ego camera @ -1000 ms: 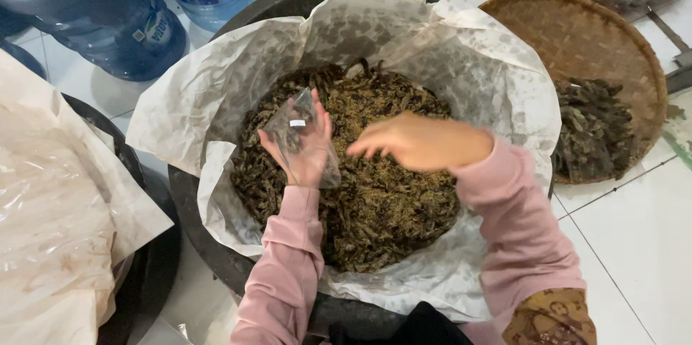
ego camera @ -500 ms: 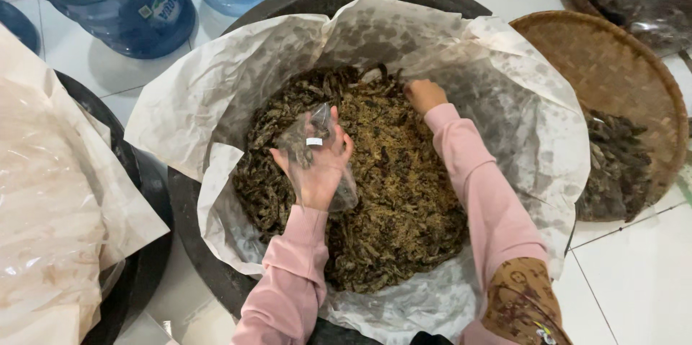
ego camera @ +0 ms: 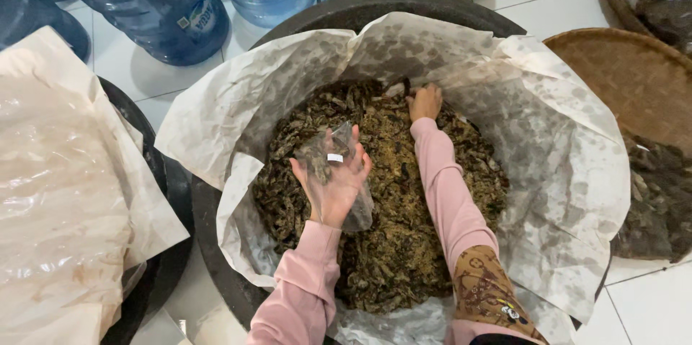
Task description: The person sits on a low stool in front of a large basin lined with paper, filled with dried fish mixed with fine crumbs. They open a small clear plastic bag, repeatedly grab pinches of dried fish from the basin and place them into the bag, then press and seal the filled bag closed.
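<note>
Item under handling: a small clear plastic bag [ego camera: 333, 165], held up in the left hand [ego camera: 333, 185] above the middle of the basin. The fingers wrap around the bag from behind, grasping it about its upper half, mouth uppermost; a little dark leaf shows through the film. Judged thin, limp and very light, somewhat slick, and liable to crumple or fold shut; best held near the mouth, pinched at the rim to keep it open. A small white tag sits on its front.

The right hand [ego camera: 424, 102] reaches to the far side of the dried leaf heap [ego camera: 404, 201], fingers pressed down into it. Whether they are clenched on a handful cannot be told, as the fingertips are buried. The leaves are dark brown to olive, curled, flaky and loose; judged brittle and light, likely to shed crumbs when lifted.

Containment: the heap lies on crumpled white paper lining [ego camera: 562, 172], mottled with grey staining, draped over the rim of a round black basin [ego camera: 216, 258]. Both sleeves are pink; the right one ends in a brown patterned band.

Surroundings: a second basin at left covered with paper and clear plastic sheeting [ego camera: 58, 193]; a woven bamboo tray [ego camera: 627, 78] at right holding more dark leaves; blue water jugs [ego camera: 173, 6] standing beyond on a white tiled floor [ego camera: 649, 302]
</note>
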The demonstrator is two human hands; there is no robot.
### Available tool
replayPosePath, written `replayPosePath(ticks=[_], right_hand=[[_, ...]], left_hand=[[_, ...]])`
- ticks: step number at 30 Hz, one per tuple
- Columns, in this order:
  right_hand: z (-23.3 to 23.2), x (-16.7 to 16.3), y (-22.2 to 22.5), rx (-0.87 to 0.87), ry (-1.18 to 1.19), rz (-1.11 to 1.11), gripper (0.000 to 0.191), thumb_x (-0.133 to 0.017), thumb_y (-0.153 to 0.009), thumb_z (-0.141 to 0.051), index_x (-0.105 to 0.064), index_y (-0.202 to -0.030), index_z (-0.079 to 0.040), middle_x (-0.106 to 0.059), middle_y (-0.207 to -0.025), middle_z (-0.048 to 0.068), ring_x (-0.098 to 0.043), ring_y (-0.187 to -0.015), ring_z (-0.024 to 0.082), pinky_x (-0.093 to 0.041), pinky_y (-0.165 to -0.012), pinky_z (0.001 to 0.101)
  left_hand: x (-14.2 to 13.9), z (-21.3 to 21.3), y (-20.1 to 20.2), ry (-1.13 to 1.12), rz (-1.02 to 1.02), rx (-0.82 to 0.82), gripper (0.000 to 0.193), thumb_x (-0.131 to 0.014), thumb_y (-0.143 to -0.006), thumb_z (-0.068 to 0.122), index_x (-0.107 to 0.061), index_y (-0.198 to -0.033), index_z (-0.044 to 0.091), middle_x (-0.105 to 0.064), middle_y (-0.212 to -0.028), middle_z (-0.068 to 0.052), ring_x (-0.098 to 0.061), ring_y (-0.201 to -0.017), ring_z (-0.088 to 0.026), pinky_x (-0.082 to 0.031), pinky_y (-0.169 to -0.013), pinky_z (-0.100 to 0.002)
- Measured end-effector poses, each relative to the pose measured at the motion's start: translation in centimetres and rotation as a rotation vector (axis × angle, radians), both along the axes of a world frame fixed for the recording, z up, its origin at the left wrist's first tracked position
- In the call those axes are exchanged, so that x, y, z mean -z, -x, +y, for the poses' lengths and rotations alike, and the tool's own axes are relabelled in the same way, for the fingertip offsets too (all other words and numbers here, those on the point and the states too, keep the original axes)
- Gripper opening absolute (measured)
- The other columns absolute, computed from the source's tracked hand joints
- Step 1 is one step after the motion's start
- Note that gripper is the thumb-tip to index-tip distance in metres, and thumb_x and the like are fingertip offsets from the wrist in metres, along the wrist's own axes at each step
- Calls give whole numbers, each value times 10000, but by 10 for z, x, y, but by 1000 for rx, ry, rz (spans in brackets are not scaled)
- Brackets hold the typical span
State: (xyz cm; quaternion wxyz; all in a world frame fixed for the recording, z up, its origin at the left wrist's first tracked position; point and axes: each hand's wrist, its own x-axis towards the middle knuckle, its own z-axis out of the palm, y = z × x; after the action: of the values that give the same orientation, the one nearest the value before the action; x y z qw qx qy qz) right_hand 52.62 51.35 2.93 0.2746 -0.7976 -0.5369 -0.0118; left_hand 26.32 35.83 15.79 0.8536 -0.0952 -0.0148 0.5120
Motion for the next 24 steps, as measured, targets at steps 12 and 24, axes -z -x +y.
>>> replayPosePath(ticks=[12,24], right_hand=[[-45,-83,-9,-716,7,671,237,-601,-1067,-237,-561,-1168,-27,-729,-1001,79,-703,-920,175,-549,-816,321],[-255,-300,113,-1177,-368,-326,257,-738,-895,-149,-647,-1082,1,-680,-1000,127,-677,-875,272,-566,-753,366]], left_hand=[[-6,1,11,103,31,-82,832,-626,-794,806,-607,-1334,174,-473,-1553,-228,-566,-1290,-410,-466,-1087,-544],[-3,3,18,5,85,-151,816,-539,-815,849,-575,-1343,228,-488,-1530,-226,-529,-1321,-425,-460,-1088,-562]])
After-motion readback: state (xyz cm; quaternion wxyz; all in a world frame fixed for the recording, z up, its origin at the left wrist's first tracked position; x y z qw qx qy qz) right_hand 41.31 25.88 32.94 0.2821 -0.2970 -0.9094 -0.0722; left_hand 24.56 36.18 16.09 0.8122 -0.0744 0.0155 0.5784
